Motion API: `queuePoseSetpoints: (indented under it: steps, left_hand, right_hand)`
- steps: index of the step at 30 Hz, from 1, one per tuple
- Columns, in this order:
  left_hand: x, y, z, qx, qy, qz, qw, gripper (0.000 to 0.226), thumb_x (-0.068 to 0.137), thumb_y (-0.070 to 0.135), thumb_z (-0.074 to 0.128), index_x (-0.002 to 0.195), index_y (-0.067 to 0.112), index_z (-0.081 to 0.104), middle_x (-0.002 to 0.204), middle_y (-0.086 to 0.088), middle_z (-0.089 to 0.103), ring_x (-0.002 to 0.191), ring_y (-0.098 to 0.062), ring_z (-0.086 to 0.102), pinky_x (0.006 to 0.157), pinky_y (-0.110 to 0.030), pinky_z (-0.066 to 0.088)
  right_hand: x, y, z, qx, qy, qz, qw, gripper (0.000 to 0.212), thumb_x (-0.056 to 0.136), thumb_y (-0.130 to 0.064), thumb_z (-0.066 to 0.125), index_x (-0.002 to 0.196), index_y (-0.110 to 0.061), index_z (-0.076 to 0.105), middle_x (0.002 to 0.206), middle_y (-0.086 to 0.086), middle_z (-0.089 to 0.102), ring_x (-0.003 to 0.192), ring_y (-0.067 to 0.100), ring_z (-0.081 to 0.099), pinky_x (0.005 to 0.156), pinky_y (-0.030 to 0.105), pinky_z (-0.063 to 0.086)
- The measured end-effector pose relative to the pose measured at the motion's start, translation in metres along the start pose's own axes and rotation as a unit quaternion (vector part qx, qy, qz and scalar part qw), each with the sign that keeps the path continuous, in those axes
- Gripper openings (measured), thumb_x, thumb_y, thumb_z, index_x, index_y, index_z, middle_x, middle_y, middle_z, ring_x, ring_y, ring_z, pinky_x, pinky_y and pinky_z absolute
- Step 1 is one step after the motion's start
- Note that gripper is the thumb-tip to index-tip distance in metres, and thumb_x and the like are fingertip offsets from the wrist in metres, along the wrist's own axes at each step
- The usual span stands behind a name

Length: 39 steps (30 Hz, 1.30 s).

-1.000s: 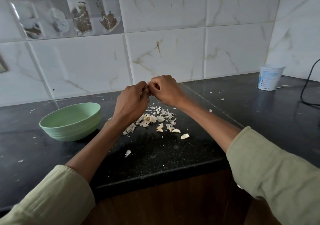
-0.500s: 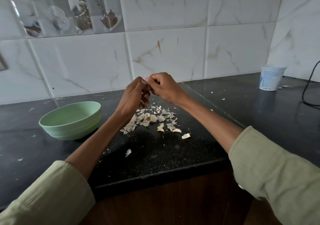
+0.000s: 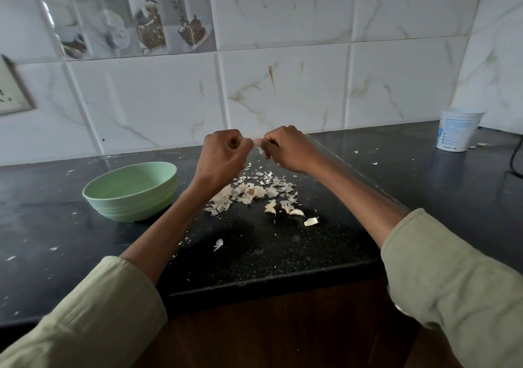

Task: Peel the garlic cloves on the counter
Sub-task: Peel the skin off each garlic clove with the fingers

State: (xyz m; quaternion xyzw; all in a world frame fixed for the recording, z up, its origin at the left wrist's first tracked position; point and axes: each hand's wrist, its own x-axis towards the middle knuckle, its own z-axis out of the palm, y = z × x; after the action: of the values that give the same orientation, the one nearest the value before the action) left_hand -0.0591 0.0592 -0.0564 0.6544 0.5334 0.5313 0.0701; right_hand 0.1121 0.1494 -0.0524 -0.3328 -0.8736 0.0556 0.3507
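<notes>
Left hand [image 3: 225,152]: raised above counter [image 3: 268,254], fingers curled tight; contents hidden, cannot tell. Right hand [image 3: 285,148]: close beside it, fingertips pinching pale garlic clove [image 3: 259,144] with skin hanging loose. Peel heap [image 3: 249,192]: on counter beneath both hands. Loose cloves [image 3: 295,212]: just in front of heap. Green bowl [image 3: 131,190]: left. White tub [image 3: 460,130]: far right.

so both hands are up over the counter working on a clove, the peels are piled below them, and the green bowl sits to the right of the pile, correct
Not quite. The head view shows the green bowl to the left of the pile of peels, not the right. The rest holds: the left hand and right hand are raised over the counter, working a clove between them.
</notes>
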Motion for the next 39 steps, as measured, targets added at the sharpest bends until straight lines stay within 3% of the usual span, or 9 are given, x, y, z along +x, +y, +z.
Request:
queuePoseSetpoints:
  steps: [3, 6, 10, 13, 20, 25, 31, 34, 39]
  left_hand:
    - [0.001, 0.007, -0.008, 0.073, 0.059, 0.04, 0.995, 0.032, 0.086, 0.012, 0.056, 0.063, 0.009, 0.033, 0.056, -0.008, 0.031, 0.054, -0.018, 0.033, 0.052, -0.034, 0.026]
    - [-0.001, 0.018, -0.029, 0.157, 0.094, 0.064, 0.981, 0.036, 0.091, 0.015, 0.049, 0.064, 0.014, 0.025, 0.057, -0.004, 0.027, 0.057, -0.023, 0.024, 0.053, -0.036, 0.02]
    - [-0.007, 0.013, -0.076, 0.319, 0.093, 0.004, 0.943, 0.042, 0.105, 0.029, 0.042, 0.068, 0.011, 0.04, 0.062, -0.009, 0.052, 0.057, -0.032, 0.044, 0.055, -0.038, 0.035]
    - [-0.016, -0.002, -0.118, 0.385, 0.048, -0.045, 0.921, 0.043, 0.098, 0.038, 0.031, 0.074, 0.012, 0.055, 0.078, -0.009, 0.071, 0.077, -0.04, 0.062, 0.077, -0.048, 0.053]
    - [-0.036, -0.023, -0.149, 0.328, -0.042, -0.081, 0.94, 0.027, 0.097, 0.011, 0.052, 0.086, 0.026, 0.071, 0.085, 0.008, 0.072, 0.093, -0.022, 0.067, 0.081, -0.04, 0.051]
    - [-0.036, -0.021, -0.15, 0.33, -0.022, -0.048, 0.943, 0.009, 0.091, 0.027, 0.078, 0.083, 0.024, 0.078, 0.081, 0.009, 0.072, 0.085, -0.016, 0.066, 0.076, -0.036, 0.049]
    - [-0.034, -0.004, -0.132, 0.333, 0.041, 0.011, 0.942, 0.014, 0.092, 0.033, 0.078, 0.082, 0.023, 0.077, 0.076, 0.011, 0.069, 0.077, -0.015, 0.065, 0.068, -0.031, 0.041]
    - [-0.023, 0.011, -0.096, 0.273, -0.006, 0.062, 0.96, 0.014, 0.096, 0.034, 0.074, 0.088, 0.023, 0.077, 0.08, 0.01, 0.073, 0.077, -0.009, 0.067, 0.069, -0.03, 0.049]
    - [-0.001, 0.013, -0.019, 0.207, -0.084, 0.084, 0.971, 0.028, 0.108, 0.035, 0.056, 0.089, 0.026, 0.075, 0.065, 0.011, 0.067, 0.058, -0.002, 0.065, 0.063, -0.032, 0.055]
  right_hand:
    - [0.001, 0.004, 0.003, -0.045, -0.031, -0.006, 0.998, 0.05, 0.108, -0.038, 0.05, 0.069, -0.016, 0.073, 0.07, -0.008, 0.072, 0.054, -0.001, 0.061, 0.062, 0.024, 0.039]
    - [0.001, 0.01, 0.003, -0.048, -0.067, 0.003, 0.997, 0.049, 0.107, -0.034, 0.052, 0.068, -0.012, 0.071, 0.065, -0.006, 0.07, 0.053, 0.009, 0.061, 0.064, 0.026, 0.041]
    - [-0.002, 0.006, 0.0, -0.051, -0.086, 0.005, 0.995, 0.049, 0.108, -0.032, 0.053, 0.076, 0.001, 0.071, 0.059, -0.011, 0.062, 0.048, 0.01, 0.054, 0.063, 0.032, 0.048]
    - [-0.002, 0.005, 0.0, -0.045, -0.096, 0.003, 0.994, 0.048, 0.108, -0.035, 0.054, 0.079, -0.001, 0.072, 0.062, -0.009, 0.065, 0.051, 0.014, 0.057, 0.065, 0.032, 0.05]
    - [-0.002, 0.012, 0.002, -0.004, -0.108, 0.031, 0.994, 0.04, 0.107, -0.038, 0.057, 0.074, -0.019, 0.069, 0.062, -0.002, 0.069, 0.054, 0.015, 0.067, 0.071, 0.032, 0.055]
    - [-0.002, 0.015, 0.004, 0.007, -0.12, 0.037, 0.992, 0.037, 0.107, -0.037, 0.057, 0.078, -0.016, 0.069, 0.066, 0.0, 0.07, 0.052, 0.011, 0.064, 0.073, 0.034, 0.057]
    - [-0.005, 0.013, -0.002, 0.073, -0.126, 0.053, 0.988, 0.038, 0.106, -0.039, 0.058, 0.082, -0.012, 0.071, 0.066, -0.001, 0.072, 0.05, 0.005, 0.063, 0.063, 0.026, 0.051]
    - [-0.004, 0.008, -0.02, 0.154, -0.192, 0.048, 0.968, 0.034, 0.102, -0.039, 0.064, 0.092, -0.008, 0.074, 0.071, -0.001, 0.075, 0.059, 0.007, 0.067, 0.056, 0.018, 0.051]
    - [-0.007, 0.017, -0.049, 0.178, -0.375, 0.061, 0.908, 0.022, 0.09, -0.024, 0.082, 0.11, -0.015, 0.077, 0.092, 0.004, 0.076, 0.079, 0.013, 0.062, 0.065, 0.022, 0.047]
